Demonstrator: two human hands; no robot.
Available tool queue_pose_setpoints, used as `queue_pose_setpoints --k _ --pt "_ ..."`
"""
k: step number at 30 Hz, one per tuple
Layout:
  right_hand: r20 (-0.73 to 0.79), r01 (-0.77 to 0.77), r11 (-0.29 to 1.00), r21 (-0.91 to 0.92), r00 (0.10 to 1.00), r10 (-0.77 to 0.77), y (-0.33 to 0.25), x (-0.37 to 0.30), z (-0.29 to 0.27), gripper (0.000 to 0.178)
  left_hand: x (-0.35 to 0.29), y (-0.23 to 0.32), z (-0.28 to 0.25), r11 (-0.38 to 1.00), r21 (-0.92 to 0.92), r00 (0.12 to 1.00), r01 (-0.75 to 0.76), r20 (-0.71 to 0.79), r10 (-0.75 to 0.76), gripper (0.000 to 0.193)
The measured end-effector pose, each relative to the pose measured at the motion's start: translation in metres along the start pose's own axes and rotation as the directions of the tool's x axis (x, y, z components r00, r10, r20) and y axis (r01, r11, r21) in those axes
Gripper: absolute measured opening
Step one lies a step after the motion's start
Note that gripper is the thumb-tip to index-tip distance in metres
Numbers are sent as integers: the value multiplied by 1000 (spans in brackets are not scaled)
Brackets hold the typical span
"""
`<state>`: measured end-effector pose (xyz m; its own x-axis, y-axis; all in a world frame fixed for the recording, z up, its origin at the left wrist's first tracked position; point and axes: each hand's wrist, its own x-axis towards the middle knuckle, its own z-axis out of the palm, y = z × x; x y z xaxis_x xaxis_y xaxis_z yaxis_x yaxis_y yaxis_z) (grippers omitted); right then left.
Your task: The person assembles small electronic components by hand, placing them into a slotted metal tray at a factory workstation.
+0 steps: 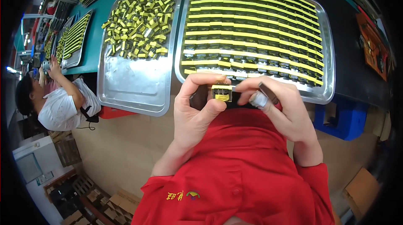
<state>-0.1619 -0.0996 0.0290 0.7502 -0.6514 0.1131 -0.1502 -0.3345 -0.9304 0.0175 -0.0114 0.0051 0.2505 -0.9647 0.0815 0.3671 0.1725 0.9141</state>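
Between the thumb and fingertips of my left hand [191, 113] is a small transformer [221, 92], a black block wrapped in yellow tape with metal pins on its near face. My right hand [291, 109] is just to the right of it, fingertips close to its side; I cannot tell if they touch it. A dark, flat-handled tool [269, 93] with a bit of red lies in the right hand's grip, its working end hidden. White tape wraps the right thumb [259, 100]. Beyond both hands, a metal tray [331, 63] holds rows of similar yellow-and-black transformers.
Left of that tray stands another metal tray [132, 84], loose transformers heaped at its far end. A co-worker [63, 103] in white works at the far left near more filled trays [75, 42]. A blue plastic bin [346, 120] sits below the table's right edge, an orange-brown box [372, 46] beyond.
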Motion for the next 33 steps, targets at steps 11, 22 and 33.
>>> queue_pose_setpoints --k 11,22,33 --pt "92 -224 402 888 942 323 -3 -1 34 37 -1 6 6 974 216 990 68 104 -92 56" --pt "-121 83 950 302 991 -48 4 13 38 36 12 14 5 756 -632 970 171 -25 -241 82" --pt "-91 118 987 104 990 -109 10 10 39 37 5 8 16 905 -388 980 176 -22 -200 88"
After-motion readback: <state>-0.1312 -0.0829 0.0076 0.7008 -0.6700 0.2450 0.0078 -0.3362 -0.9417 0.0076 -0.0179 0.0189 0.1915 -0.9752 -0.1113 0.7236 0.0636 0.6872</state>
